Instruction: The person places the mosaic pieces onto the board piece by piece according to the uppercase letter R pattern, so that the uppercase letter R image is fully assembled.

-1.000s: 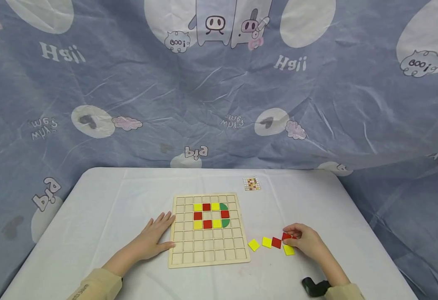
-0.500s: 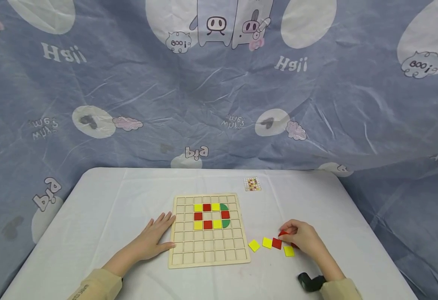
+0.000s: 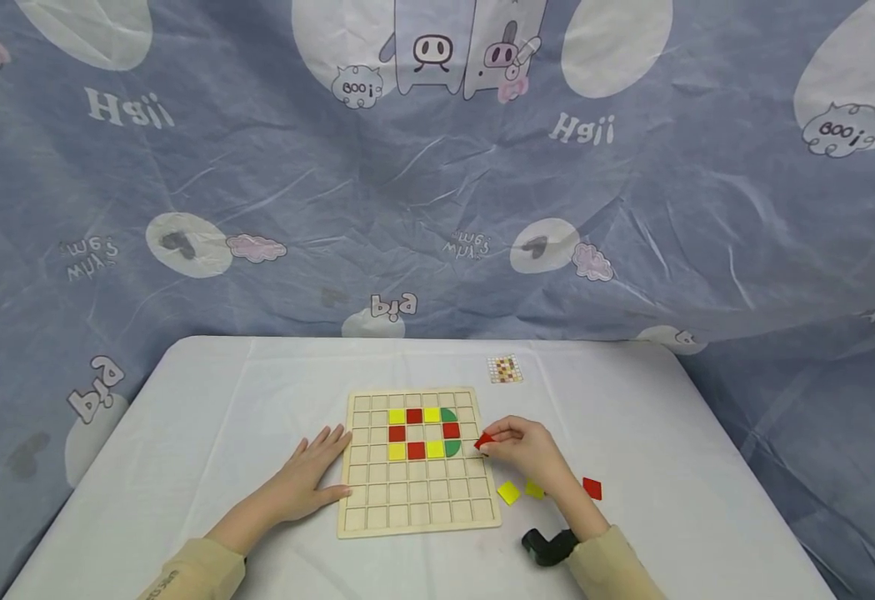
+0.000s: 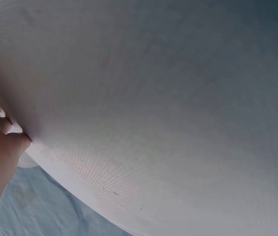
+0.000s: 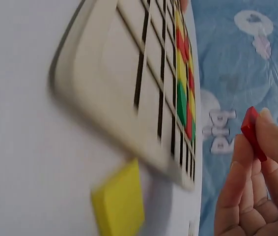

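A wooden grid board (image 3: 377, 493) lies on the white table, with yellow, red and green pieces set in a ring in its upper middle cells. My left hand (image 3: 298, 482) rests flat at the board's left edge, fingers spread, fingertips touching the rim. Between thumb and fingers my right hand (image 3: 527, 450) pinches a red square tile (image 5: 252, 130), held over the board's right edge. In the right wrist view that tile is clear of the board. Loose on the table below this hand are a yellow tile (image 3: 508, 492), a second, partly covered yellow tile (image 3: 534, 489) and a red tile (image 3: 592, 488).
A small pattern card (image 3: 505, 369) lies behind the board to the right. The black wrist camera (image 3: 548, 547) hangs at my right sleeve. A printed blue cloth (image 3: 437, 192) rises behind the table (image 3: 257, 375).
My right hand has picked up a red tile from the loose pieces and carried it left to the board's right edge. The left hand has stayed in place.
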Demonstrator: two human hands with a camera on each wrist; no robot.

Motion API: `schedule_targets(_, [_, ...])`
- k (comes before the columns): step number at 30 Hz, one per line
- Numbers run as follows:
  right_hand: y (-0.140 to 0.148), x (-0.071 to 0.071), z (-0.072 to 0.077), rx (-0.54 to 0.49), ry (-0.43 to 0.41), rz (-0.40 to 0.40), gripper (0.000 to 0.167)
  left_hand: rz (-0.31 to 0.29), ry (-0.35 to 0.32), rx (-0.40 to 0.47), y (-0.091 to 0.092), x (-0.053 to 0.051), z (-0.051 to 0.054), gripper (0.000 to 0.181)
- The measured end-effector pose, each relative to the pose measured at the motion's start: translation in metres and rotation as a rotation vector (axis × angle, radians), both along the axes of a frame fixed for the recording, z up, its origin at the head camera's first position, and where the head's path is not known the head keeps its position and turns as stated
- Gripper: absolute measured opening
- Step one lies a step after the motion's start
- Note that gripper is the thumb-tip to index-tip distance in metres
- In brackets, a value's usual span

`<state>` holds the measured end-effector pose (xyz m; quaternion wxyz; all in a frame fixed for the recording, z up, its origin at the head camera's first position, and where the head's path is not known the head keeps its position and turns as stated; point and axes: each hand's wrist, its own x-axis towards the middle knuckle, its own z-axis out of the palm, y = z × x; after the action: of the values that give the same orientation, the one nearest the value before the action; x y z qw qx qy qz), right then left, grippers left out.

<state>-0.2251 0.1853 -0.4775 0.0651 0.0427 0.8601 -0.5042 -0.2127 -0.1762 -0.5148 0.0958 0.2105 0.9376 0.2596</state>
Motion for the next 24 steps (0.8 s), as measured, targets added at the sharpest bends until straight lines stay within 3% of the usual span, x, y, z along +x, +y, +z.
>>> schedule_targets(4, [-0.026, 0.000, -0.004, -0.088, -0.024, 0.085, 0.024, -0.002, -0.003, -0.001, 0.000, 0.000, 0.000, 0.084])
schedule_targets(9, [-0.052, 0.000, -0.014, -0.115, -0.008, 0.191, 0.022, -0.004, 0.001, 0.004, 0.000, 0.001, 0.000, 0.083])
schedule_targets(24, [-0.106, 0.003, -0.024, 0.051, 0.104, 0.257, 0.008, 0.008, -0.002, -0.019, 0.000, -0.001, -0.005, 0.086])
